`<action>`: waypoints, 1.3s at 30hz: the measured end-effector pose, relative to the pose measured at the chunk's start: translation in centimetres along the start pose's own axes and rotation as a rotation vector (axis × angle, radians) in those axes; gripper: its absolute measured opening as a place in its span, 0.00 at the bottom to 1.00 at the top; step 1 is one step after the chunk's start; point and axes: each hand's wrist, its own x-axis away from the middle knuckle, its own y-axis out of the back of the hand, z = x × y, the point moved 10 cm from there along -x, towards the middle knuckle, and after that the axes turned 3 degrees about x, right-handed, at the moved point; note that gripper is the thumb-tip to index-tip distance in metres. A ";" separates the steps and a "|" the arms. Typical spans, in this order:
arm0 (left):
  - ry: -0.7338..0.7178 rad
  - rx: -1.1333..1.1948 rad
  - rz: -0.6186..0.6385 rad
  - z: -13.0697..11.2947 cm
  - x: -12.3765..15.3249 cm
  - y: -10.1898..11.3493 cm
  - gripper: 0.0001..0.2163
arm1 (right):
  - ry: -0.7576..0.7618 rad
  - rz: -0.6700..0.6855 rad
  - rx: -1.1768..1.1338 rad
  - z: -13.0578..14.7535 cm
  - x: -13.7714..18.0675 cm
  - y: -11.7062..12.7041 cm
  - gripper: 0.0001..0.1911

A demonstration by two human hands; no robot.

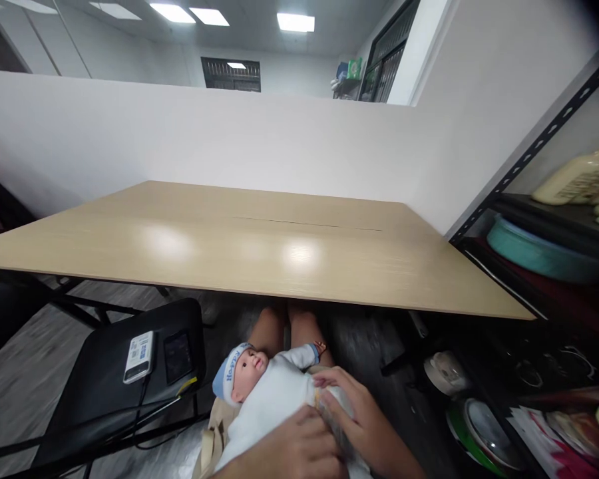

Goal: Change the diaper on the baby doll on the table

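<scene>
A baby doll (248,366) lies face up across my lap, its head to the left, wearing a blue and white lettered cap (231,370) and white clothing (276,392). My left hand (299,442) rests over the doll's lower body with its fingers curled into the white cloth; whatever is under the fingertips is hidden. Beside it, my right hand (352,407) touches the cloth from the right, fingers stretched out and thumb apart. Between both hands a small yellowish patch (317,398) shows on the cloth. One doll arm (304,356) reaches toward my knee.
A wooden table (259,259) stands in front, above my knees. On the left, a black chair (100,372) carries a white device (140,356), a dark phone (178,356) and cables. Shelves at right hold a teal basin (539,249), bottles (576,176) and several other goods.
</scene>
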 end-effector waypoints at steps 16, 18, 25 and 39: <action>0.335 -0.032 0.027 0.5 1.6 -2.0 0.17 | -0.177 -0.056 0.058 -10.9 0.7 -0.6 0.18; 0.355 -0.019 0.011 0.6 1.1 -2.2 0.15 | -0.190 -0.032 0.040 -11.5 0.1 -0.8 0.18; 0.414 0.136 -0.076 1.9 1.1 -2.3 0.17 | -0.169 0.011 0.039 -11.0 -1.4 -0.9 0.14; 0.308 0.249 -0.194 1.5 1.8 -1.1 0.06 | -0.076 -0.016 0.157 -12.2 -4.4 -0.4 0.14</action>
